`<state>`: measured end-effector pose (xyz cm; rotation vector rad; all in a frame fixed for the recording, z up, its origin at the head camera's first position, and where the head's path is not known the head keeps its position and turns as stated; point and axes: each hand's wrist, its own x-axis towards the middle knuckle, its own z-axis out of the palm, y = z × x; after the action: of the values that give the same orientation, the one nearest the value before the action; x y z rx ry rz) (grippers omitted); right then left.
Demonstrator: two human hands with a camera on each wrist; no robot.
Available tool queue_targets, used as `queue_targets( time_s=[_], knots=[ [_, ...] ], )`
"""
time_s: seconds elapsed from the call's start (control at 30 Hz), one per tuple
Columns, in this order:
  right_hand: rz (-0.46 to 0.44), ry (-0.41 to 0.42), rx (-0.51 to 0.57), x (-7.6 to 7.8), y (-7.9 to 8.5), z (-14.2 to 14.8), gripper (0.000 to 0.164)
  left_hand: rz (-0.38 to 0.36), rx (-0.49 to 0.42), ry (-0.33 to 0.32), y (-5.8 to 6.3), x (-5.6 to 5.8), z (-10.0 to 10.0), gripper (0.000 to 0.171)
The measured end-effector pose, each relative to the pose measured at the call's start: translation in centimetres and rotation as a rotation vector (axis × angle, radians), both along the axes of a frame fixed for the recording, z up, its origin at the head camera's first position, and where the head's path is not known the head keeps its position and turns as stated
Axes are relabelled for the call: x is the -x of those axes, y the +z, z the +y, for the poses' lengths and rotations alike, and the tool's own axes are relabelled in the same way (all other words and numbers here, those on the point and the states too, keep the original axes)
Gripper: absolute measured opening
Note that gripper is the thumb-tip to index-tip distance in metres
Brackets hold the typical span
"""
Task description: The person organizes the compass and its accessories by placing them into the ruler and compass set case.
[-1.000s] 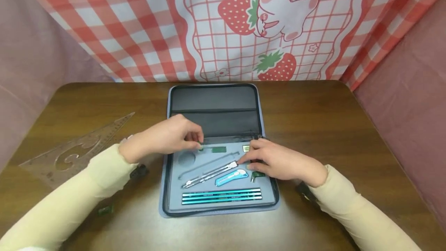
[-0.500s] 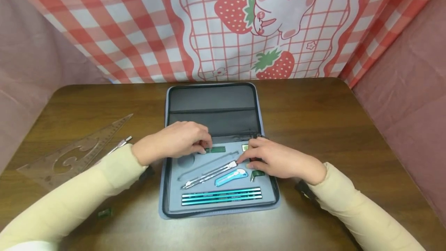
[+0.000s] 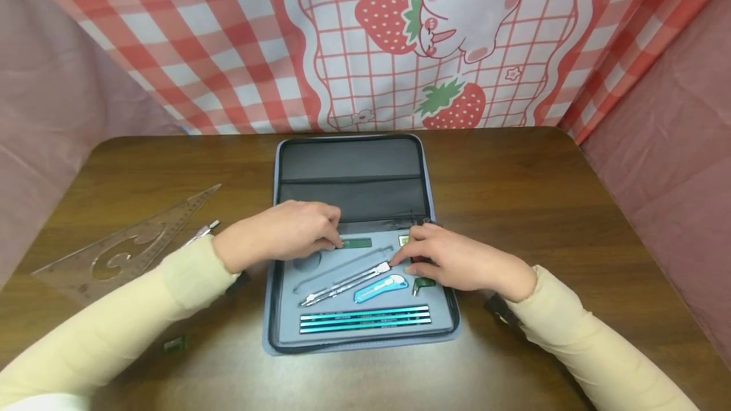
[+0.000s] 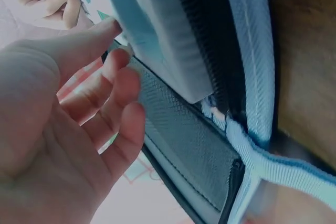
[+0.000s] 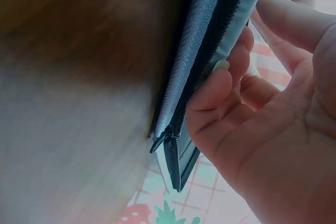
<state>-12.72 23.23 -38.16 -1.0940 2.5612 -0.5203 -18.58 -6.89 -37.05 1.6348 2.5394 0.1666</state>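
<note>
An open zip case (image 3: 268,328) with a grey foam insert lies on the table. My left hand (image 3: 294,230) is over the insert, its thumb and fingertips pinching close at the left end of a flat green strip (image 3: 358,243); that end is hidden. Over the insert's right side rests my right hand (image 3: 457,259), index fingertip by the upper end of a slim silver drawing tool (image 3: 345,284). A green-and-white piece (image 3: 403,240) partly shows beside its knuckles. Below lie a blue utility knife (image 3: 379,288), a dark green piece (image 3: 423,285) and teal pencils (image 3: 365,319).
A round recess (image 3: 307,262) and a long bent recess (image 3: 320,276) show in the foam. On the table at left lie a clear set square (image 3: 131,246), a silver tool (image 3: 202,231) half under the sleeve, and a small green piece (image 3: 174,344).
My left hand has moved right and down from the insert's upper left, bringing a small green piece to the green strip. Its fingers now sit lower there. The right hand has stayed put.
</note>
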Motion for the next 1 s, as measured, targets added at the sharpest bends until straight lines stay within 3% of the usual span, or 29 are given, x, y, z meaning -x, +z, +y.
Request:
queue_targets(
  time_s=[0.23,0.33,0.43,0.5,0.6,0.83,1.0],
  knots=[
    [-0.004,0.003,-0.002,0.0,-0.1,0.0,0.026,-0.059,0.05,0.034,0.6,-0.2,-0.8,0.02],
    [0.004,0.017,0.001,-0.1,-0.1,0.0,0.026,-0.096,0.052,0.081,1.2,-0.4,-2.2,0.024],
    [0.011,0.027,0.004,-0.1,-0.1,-0.2,0.026,-0.108,0.058,0.131,1.9,-1.1,-4.7,0.016],
    [0.009,0.03,0.006,-0.1,-0.1,-0.3,0.026,-0.126,0.066,0.158,2.3,-2.0,-6.6,0.009],
    [0.006,0.033,0.004,0.0,-0.1,-0.4,0.026,-0.181,0.085,0.192,2.4,-3.8,-9.6,0.018],
    [0.019,0.026,-0.001,0.0,0.0,-0.2,0.025,-0.379,0.167,0.314,0.1,-8.1,-14.9,0.04],
    [0.025,0.027,0.009,0.0,-0.2,0.1,0.024,-0.367,0.209,0.438,-1.0,-10.2,-17.0,0.049]
  ],
)
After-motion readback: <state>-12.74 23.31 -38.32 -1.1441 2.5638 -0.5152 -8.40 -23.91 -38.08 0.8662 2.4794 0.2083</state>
